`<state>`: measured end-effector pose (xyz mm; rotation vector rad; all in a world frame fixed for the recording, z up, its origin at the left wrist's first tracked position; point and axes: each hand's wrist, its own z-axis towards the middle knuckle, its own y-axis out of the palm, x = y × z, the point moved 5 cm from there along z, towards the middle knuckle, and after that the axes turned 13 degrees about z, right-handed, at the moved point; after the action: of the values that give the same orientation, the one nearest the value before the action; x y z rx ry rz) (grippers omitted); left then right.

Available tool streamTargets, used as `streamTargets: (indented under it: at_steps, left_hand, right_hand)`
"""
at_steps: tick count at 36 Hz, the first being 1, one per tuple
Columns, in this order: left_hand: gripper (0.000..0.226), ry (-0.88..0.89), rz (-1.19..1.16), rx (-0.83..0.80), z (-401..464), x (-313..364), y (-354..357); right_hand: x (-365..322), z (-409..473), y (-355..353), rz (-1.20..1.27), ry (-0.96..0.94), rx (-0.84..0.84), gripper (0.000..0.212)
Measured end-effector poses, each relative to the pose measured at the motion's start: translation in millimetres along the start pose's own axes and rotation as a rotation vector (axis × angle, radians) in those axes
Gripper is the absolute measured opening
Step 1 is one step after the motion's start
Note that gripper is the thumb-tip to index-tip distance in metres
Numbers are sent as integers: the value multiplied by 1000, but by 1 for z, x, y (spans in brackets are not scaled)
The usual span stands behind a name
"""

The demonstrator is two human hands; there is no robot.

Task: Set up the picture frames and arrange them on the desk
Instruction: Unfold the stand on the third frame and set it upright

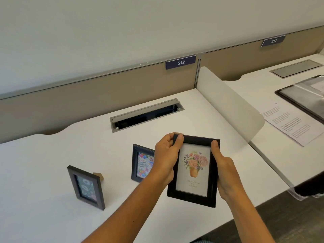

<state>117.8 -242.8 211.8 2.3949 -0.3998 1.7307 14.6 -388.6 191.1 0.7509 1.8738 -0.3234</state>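
Note:
A black picture frame with a flower-pot print (193, 170) is held above the white desk (52, 155), its front facing me. My left hand (166, 160) grips its left edge and top left corner. My right hand (223, 170) grips its right edge. A dark frame with a birthday-balloon card (141, 163) stands upright on the desk just left of my left hand, partly hidden by it. Further left, a grey frame with a patterned print (86, 187) stands on its brown back stand.
An open cable tray (146, 114) is sunk into the desk behind the frames. A white divider panel (231, 104) separates this desk from the right one, where printed papers (289, 123) and a dark folder (305, 97) lie. The desk's front edge runs diagonally past my forearms.

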Motion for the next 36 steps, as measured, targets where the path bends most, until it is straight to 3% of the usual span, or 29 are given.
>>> streamTargets:
  at_steps: [9,15,26,33,36]
  left_hand:
    - [17,22,-12,-27,-3,-5,15]
    - [17,30,-12,-43,-4,-10,24]
    - [16,139,-21,-78,-5,-7,36]
    - [19,296,58,-71,-5,1,36]
    - [18,387,98,-95,-3,4,34]
  right_hand:
    - [-5,-6,-14,-33,23,22,70]
    - [-3,-2,-26,-54,23,20,79]
    - [-13,11,-45,-133,20,-102,57]
    - [-13,28,-58,-218,-174,-110,31]
    - [-13,42,-68,-291,-328,-106,35]
